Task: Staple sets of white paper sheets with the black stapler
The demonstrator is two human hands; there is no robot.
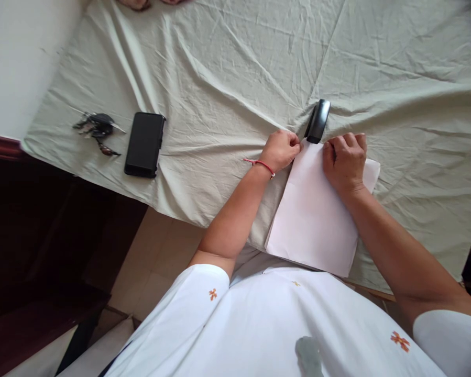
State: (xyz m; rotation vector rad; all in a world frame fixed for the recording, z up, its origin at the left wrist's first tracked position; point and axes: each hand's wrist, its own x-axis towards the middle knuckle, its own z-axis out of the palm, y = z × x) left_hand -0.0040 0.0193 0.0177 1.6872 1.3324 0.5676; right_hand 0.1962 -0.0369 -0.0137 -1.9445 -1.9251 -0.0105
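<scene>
A stack of white paper sheets (314, 209) lies at the table's front edge, close to my body. My left hand (281, 149) is closed in a pinch at the upper left corner of the sheets. A black stapler (319, 120) sits at their top edge between my two hands, its near end over the paper. My right hand (346, 161) rests on the upper right part of the sheets, with fingers curled at the top edge; its fingertips are partly hidden.
A wrinkled pale green cloth (227, 94) covers the table. To the left lie a black phone (144, 144) and a bunch of keys (97, 126). Dark wooden furniture (42, 225) stands below the table's left side, and a white wall (26, 57) borders it.
</scene>
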